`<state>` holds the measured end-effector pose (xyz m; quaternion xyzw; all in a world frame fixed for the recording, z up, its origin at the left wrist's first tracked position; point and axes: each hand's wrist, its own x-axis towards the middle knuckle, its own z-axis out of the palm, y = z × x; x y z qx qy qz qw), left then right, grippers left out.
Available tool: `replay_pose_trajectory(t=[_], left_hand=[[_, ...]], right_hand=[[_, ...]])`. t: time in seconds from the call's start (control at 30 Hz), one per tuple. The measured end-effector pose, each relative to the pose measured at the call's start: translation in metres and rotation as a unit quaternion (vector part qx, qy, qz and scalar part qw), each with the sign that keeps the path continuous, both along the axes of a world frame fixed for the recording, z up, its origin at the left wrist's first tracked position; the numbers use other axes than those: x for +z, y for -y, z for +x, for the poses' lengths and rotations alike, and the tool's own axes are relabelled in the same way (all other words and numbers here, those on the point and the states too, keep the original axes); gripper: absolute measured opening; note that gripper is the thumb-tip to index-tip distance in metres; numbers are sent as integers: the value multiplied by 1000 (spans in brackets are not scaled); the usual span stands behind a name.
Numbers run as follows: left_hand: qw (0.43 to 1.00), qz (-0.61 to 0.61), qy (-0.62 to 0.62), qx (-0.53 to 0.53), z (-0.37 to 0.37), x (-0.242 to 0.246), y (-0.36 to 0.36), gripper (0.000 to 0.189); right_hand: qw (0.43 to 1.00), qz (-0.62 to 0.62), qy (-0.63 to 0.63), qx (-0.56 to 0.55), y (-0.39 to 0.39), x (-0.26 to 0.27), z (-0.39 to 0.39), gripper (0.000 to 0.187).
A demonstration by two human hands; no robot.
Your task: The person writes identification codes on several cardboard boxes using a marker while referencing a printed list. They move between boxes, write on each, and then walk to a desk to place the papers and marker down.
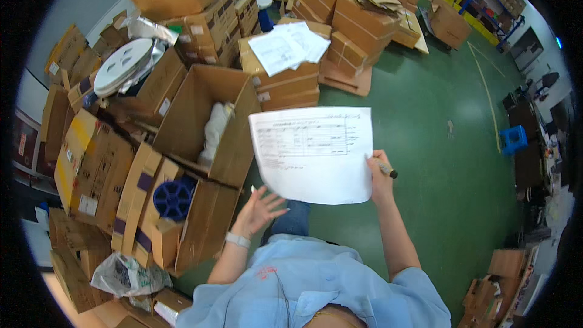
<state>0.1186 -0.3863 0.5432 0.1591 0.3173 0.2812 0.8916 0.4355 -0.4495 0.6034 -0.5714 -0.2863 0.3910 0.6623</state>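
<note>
My right hand grips the right edge of a white printed sheet and also holds a marker pen with a black end. The sheet bears a printed table and writing, and its lower left corner curls. Below that corner my left hand is held palm up with its fingers spread, holding nothing and apart from the paper. Left of the sheet, a tall open cardboard box has a pale wrapped bundle inside. Beyond the sheet, several loose papers lie on a stack of cartons.
Opened cartons crowd my left, with a blue plastic reel and a plastic bag among them. White reels top another box. Green floor stretches right, towards a blue stool. Stacked cartons stand ahead.
</note>
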Motion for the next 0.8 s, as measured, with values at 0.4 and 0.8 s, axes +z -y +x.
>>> replay_pose_trajectory(t=[0.4, 0.8], left_hand=[[970, 46, -87, 224, 186, -80, -365, 43], [742, 219, -591, 227, 221, -231, -646, 78]], right_hand=[[986, -129, -98, 47, -272, -87, 135, 17], [921, -184, 323, 119, -691, -260, 342, 69]])
